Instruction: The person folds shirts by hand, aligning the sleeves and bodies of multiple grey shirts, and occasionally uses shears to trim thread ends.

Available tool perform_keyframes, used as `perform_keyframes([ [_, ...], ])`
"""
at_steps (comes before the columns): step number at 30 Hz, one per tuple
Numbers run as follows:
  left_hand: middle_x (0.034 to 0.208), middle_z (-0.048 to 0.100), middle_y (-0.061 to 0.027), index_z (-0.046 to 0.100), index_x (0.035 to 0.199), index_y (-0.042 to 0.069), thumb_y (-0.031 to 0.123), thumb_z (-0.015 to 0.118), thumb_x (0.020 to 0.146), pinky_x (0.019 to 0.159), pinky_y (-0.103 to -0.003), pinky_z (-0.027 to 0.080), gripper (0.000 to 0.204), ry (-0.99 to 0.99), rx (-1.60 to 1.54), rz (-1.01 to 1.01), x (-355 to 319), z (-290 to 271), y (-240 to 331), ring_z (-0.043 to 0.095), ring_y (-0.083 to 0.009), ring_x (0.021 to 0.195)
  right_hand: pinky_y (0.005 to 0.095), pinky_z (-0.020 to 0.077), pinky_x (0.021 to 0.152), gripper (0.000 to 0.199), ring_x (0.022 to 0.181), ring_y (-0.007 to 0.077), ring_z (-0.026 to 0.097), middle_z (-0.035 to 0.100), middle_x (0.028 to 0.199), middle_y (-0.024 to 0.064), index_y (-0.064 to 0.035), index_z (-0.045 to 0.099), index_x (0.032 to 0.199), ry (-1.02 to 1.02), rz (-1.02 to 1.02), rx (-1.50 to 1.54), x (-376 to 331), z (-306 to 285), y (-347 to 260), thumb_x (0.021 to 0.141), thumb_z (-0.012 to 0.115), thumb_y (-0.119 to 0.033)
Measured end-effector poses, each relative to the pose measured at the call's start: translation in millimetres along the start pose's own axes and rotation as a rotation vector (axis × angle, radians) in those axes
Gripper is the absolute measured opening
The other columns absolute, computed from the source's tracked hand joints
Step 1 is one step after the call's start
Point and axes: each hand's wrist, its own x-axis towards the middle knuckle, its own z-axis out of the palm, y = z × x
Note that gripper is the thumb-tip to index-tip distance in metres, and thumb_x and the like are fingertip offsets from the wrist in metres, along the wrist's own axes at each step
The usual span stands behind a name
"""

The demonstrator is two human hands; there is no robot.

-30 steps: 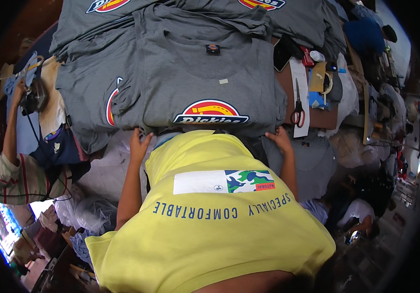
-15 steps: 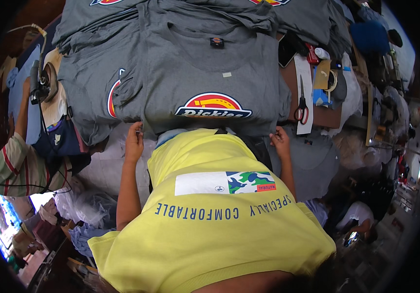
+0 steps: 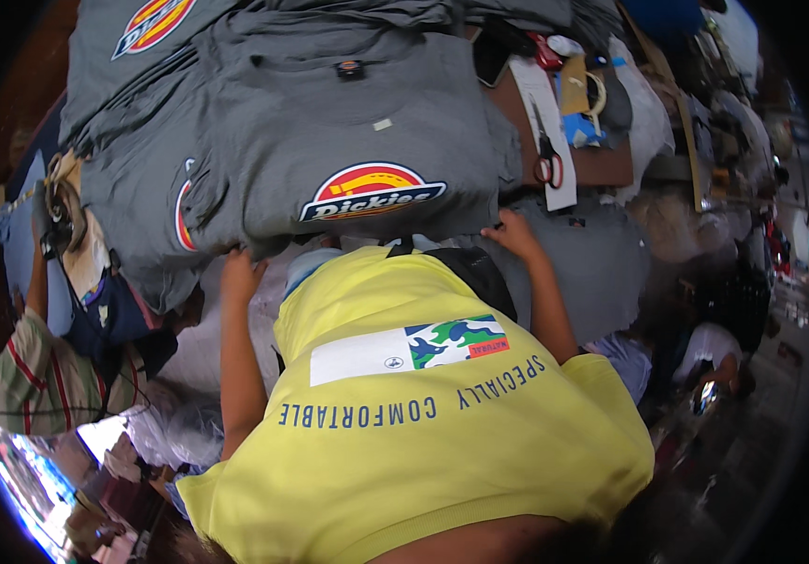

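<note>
A grey T-shirt (image 3: 367,132) with a red, yellow and dark blue print lies spread in front of me on other grey shirts, its neckline away from me. A small pale sticker sits on its chest. My left hand (image 3: 240,274) is closed at the left part of the shirt's near hem, thumb apart from the knuckles. At the hem's right corner, my right hand (image 3: 514,235) pinches the cloth edge between thumb and fingers. The hem hangs over the near edge between both hands, and the fingertips of the left hand are partly hidden by the cloth.
Scissors (image 3: 547,162) lie on a white paper strip (image 3: 531,94) at the right, near a tape roll (image 3: 596,97) and a phone (image 3: 491,58). More grey shirts (image 3: 151,85) cover the far left. At the left, a person in a striped sleeve (image 3: 43,371) holds an iron (image 3: 62,216).
The whole view has turned, so the shirt and table sit further left. My hands have gone from loose pinches beside the hem's ends to closing on its edge.
</note>
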Motion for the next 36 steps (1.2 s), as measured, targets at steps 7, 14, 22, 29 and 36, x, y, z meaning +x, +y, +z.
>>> perform_keyframes([
  [7,0.066,0.047,0.0068,0.055,0.078,0.003,0.011,0.064,0.074,0.052,-0.019,0.032,0.013,-0.02,-0.711,-0.221,-36.6,-88.2,-27.9,0.041,-0.0029,0.058,0.0213,0.0416,0.069,0.027,0.075,0.007,0.052,0.058,0.082,0.0002,-0.0002,0.057,0.092,0.026,0.146,0.658,-36.0,-61.9,-9.0,0.07,0.069,-0.009],
  [14,0.119,0.045,-0.0133,0.036,0.125,0.003,0.011,0.05,0.083,0.093,-0.034,0.036,0.046,0.526,-1.369,0.078,7.7,-240.0,-9.0,0.046,-0.0235,0.109,0.028,0.0405,0.087,0.047,0.099,0.015,0.051,0.053,0.104,0.005,-0.0055,0.043,0.115,0.404,-0.438,1.324,-21.4,-170.3,-81.0,0.073,0.064,-0.001],
  [22,0.119,0.044,-0.0089,0.013,0.136,0.0,0.008,0.056,0.078,0.082,-0.022,0.037,0.072,0.363,-1.17,0.526,23.2,-332.3,70.7,0.049,-0.0093,0.09,0.0263,0.0333,0.092,0.072,0.108,0.0149,0.046,0.041,0.125,0.0096,-0.0079,0.026,0.134,0.375,-0.628,1.066,-43.2,-258.1,-156.7,0.074,0.064,-0.003],
  [29,0.125,0.042,-0.0084,0.032,0.13,0.0,0.015,0.069,0.066,0.097,-0.03,0.03,0.075,0.507,-0.36,0.694,41.6,-364.7,143.1,0.045,-0.0193,0.111,0.0255,0.0369,0.09,0.06,0.105,0.0144,0.049,0.05,0.117,0.0085,-0.0003,0.039,0.125,0.425,-0.793,0.802,-71.9,-295.5,-182.5,0.07,0.064,0.003],
  [36,0.094,0.052,-0.0034,0.054,0.085,-0.002,-0.006,0.059,0.063,0.083,-0.023,0.034,0.023,0.095,-0.323,0.515,80.2,-411.9,104.6,0.048,-0.0126,0.09,0.0223,0.0417,0.075,0.021,0.085,0.0106,0.052,0.058,0.097,0.0008,-0.0017,0.064,0.089,0.656,-0.443,0.226,-88.8,-338.8,-161.0,0.069,0.064,0.002],
])
